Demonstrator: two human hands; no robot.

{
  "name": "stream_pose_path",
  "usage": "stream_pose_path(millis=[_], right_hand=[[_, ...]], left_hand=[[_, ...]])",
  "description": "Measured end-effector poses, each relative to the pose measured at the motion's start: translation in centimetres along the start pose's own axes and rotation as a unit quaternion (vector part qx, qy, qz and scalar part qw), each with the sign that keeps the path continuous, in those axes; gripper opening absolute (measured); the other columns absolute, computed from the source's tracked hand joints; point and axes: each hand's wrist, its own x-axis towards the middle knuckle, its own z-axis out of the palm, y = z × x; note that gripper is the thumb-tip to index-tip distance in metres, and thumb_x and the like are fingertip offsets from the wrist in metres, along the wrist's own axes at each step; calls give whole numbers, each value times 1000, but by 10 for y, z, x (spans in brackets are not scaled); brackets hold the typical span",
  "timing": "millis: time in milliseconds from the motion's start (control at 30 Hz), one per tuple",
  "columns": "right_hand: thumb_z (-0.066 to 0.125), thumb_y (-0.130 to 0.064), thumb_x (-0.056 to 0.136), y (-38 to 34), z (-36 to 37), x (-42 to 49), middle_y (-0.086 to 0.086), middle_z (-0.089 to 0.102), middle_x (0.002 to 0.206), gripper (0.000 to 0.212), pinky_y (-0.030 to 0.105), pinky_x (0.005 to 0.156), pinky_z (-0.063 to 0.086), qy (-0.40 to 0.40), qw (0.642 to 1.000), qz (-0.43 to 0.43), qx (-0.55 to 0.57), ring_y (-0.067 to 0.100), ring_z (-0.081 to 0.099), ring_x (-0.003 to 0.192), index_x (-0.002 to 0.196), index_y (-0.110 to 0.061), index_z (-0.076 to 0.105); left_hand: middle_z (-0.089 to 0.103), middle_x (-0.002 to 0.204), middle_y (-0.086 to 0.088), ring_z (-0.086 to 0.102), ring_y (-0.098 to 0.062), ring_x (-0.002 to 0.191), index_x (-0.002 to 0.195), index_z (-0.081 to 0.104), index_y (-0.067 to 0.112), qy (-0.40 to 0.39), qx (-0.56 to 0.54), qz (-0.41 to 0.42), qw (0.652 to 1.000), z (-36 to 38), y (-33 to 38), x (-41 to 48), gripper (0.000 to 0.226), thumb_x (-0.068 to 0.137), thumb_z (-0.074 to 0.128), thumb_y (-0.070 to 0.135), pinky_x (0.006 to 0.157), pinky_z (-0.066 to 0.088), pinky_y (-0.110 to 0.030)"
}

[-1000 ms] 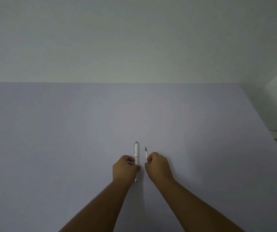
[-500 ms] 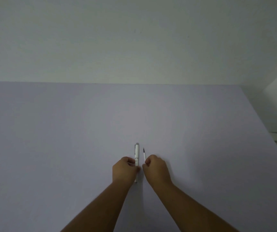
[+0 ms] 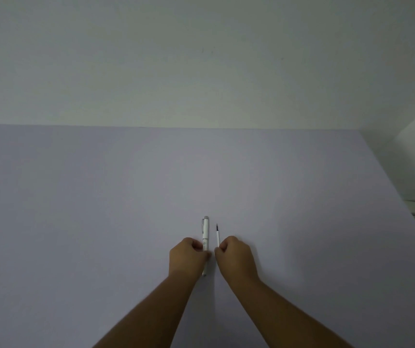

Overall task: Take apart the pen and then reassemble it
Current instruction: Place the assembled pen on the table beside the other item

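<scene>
Pen apart in 2 pieces: left hand [image 3: 188,257] grips the barrel [image 3: 205,237], right hand [image 3: 235,257] pinches the refill [image 3: 218,236]. Disassembly appears done; reassembly remains.

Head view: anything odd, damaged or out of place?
Nothing stands out. The left hand holds the white pen body, the right hand holds the thin refill beside it, apart and roughly parallel. The table shows no spill.

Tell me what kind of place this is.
Probably a bare indoor desk set up for recording. A plain pale lavender tabletop meets a blank off-white wall, and only the white pen body in the left hand and its thin refill in the right hand show.
</scene>
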Motion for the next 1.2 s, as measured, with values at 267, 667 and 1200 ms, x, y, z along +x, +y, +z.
stream_pose_path(millis=[267,667,1200], right_hand=[[58,-27,87,0,-1,0,8,69,92,16,35,75,54,4,1000,1,7,24,65,86,89,-11,61],[57,-28,87,1,-1,0,8,68,93,16,37,79,54,-2,1000,0,9,25,64,88,90,-12,60],[58,-30,86,3,-2,-1,8,67,92,16,38,78,55,-3,1000,2,16,25,64,87,86,-14,59]], left_hand=[[57,74,11,52,-1,64,86,61,21,7,4,13,1000,0,-2,2,15,77,73,25,53,36,-11],[60,82,6,54,-7,72,98,66,15,15,16,18,1000,1,-5,6,21,79,72,22,66,40,-16],[61,85,5,57,-11,77,105,64,13,7,5,12,1000,-2,-4,2,31,79,72,27,70,45,-20]])
